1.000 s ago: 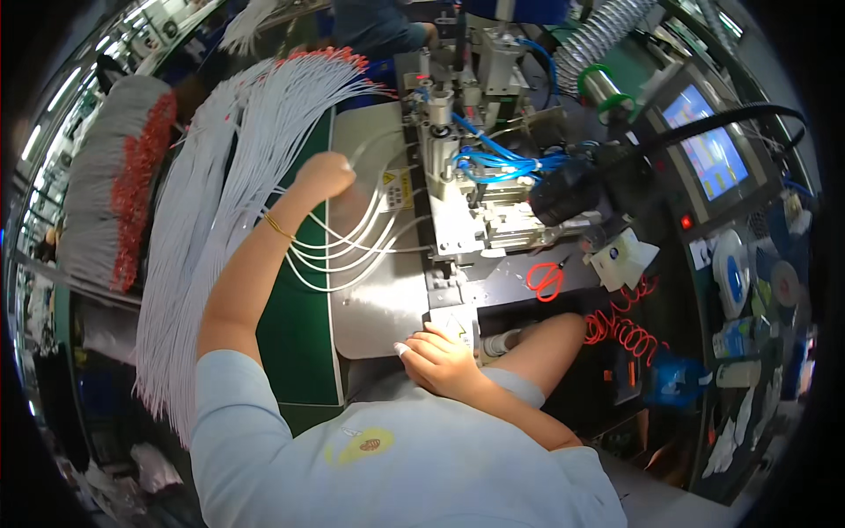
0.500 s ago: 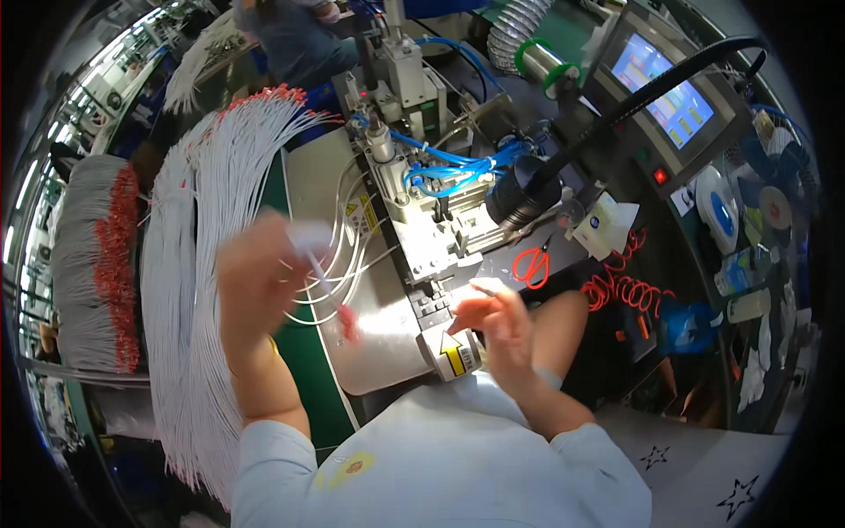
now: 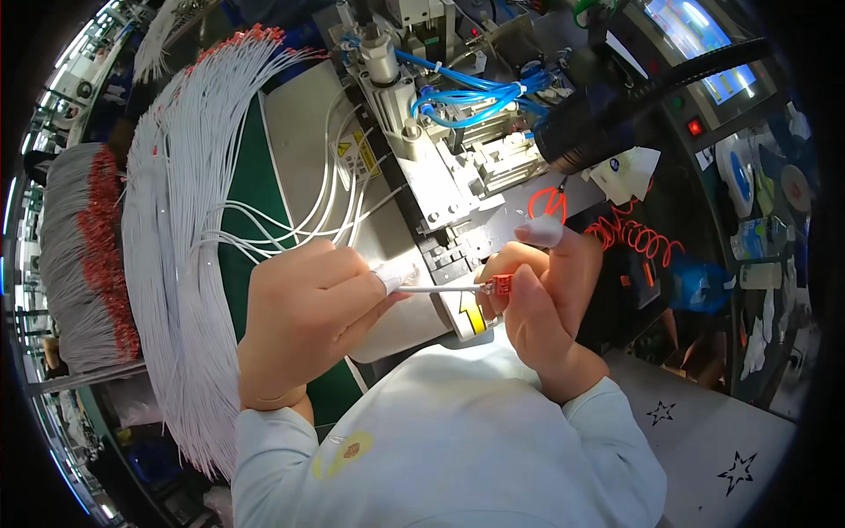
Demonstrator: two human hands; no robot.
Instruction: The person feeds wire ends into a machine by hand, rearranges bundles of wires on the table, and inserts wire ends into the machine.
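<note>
My left hand [image 3: 304, 312] is closed in a pinch on a thin white cable [image 3: 440, 289], with a white covering on one fingertip. At the cable's end sits a small red connector [image 3: 502, 284], which my right hand [image 3: 559, 312] pinches between thumb and finger. The right index finger, also capped in white, is raised above it. The cable runs straight and nearly level between both hands, over the front end of a metal machine fixture [image 3: 453, 255]. The rest of the cable is hidden behind my left hand.
A large bundle of white cables with red ends [image 3: 185, 220] hangs to the left, a second bundle [image 3: 75, 255] beyond it. Several loose white cables cross the metal plate [image 3: 299, 132]. Right of the machine are a black lamp [image 3: 576, 132], red-handled scissors [image 3: 549, 204] and a coiled red hose [image 3: 638, 242].
My left hand has come down and inward with the cable. The right hand has closed on its red connector. The whole view has shifted somewhat nearer to the hands.
</note>
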